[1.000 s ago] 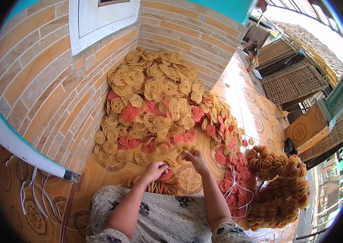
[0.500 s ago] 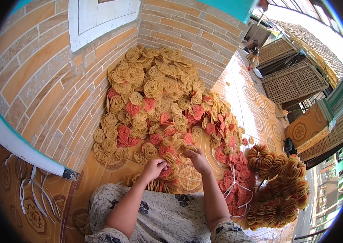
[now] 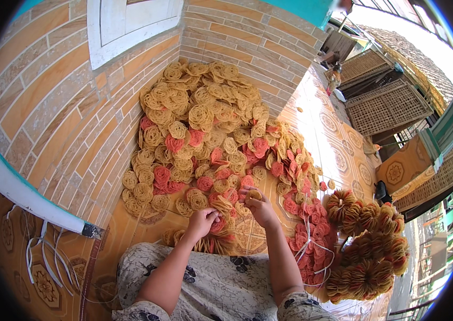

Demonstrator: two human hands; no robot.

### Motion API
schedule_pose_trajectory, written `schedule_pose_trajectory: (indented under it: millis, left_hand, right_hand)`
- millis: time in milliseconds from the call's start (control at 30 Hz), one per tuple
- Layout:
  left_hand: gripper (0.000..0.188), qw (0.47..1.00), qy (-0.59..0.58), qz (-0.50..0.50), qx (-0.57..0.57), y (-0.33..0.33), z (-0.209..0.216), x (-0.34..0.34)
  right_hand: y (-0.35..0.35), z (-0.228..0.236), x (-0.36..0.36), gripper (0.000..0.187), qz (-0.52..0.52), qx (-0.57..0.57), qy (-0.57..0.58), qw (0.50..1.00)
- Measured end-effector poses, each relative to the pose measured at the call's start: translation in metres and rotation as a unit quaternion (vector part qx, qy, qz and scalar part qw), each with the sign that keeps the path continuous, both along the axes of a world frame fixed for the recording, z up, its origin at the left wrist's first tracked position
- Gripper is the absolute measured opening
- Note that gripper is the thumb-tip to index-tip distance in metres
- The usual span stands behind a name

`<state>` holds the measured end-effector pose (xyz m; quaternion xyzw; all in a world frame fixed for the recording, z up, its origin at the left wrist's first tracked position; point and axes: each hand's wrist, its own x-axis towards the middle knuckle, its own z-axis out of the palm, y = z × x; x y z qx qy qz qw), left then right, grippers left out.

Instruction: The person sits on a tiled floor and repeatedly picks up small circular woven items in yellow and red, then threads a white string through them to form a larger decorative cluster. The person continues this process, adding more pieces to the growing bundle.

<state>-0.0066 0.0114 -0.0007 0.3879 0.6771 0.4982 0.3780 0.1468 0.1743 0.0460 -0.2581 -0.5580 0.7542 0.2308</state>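
Round, lacy raw crackers of coiled strands, tan-yellow and coral-pink, lie in a big pile [image 3: 203, 115] beyond my hands. My right hand [image 3: 262, 208] is closed around a small yellow cracker [image 3: 256, 195], its fingers raised. My left hand [image 3: 203, 223] pinches with thumb and forefinger at the side of a short upright stack of crackers [image 3: 225, 205]. What sits between those fingertips is too small to make out. A row of yellow and pink crackers on edge [image 3: 213, 245] lies before my lap, partly hidden by my left forearm.
Thick bundled rings of crackers [image 3: 368, 273] lie at the right. Beside them, pink crackers [image 3: 312, 246] are tied with white string [image 3: 307, 235]. A brick-patterned wall [image 3: 71, 107] bounds the left. White strips [image 3: 44, 246] hang at the lower left. Woven racks [image 3: 389, 107] and chickens [image 3: 334, 79] are farther off.
My right hand has opened slightly and turned, lifting its fingers, with the yellow cracker now showing in its palm side. My left hand stays almost still by the stack.
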Motion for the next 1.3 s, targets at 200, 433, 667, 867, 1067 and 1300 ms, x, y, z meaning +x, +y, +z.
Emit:
schedule_pose_trajectory:
  millis: [200, 433, 667, 867, 1067, 1300]
  left_hand:
    - [0.022, 0.996, 0.059, -0.071, 0.012, -0.002, 0.010, 0.000]
    - [0.022, 0.993, 0.097, -0.065, 0.003, -0.003, 0.012, -0.001]
    - [0.022, 0.995, 0.087, -0.054, 0.000, -0.002, 0.007, 0.000]
    - [0.022, 0.997, 0.066, -0.051, 0.005, -0.004, 0.010, -0.002]
    - [0.022, 0.995, 0.081, -0.050, -0.028, -0.004, 0.016, -0.001]
    - [0.023, 0.996, 0.074, -0.035, -0.021, -0.002, 0.009, 0.001]
  right_hand:
    - [0.004, 0.001, -0.002, 0.058, 0.011, -0.203, 0.124, 0.971]
    - [-0.008, 0.017, -0.007, 0.065, 0.044, 0.015, 0.004, 0.999]
    - [-0.002, -0.010, -0.002, 0.052, -0.022, 0.135, -0.139, 0.981]
    - [0.011, -0.045, 0.017, 0.026, 0.017, 0.442, -0.409, 0.798]
    - [0.015, -0.019, 0.010, 0.018, -0.094, 0.227, -0.217, 0.945]
    - [0.003, -0.004, 0.002, 0.017, -0.060, 0.228, -0.184, 0.954]
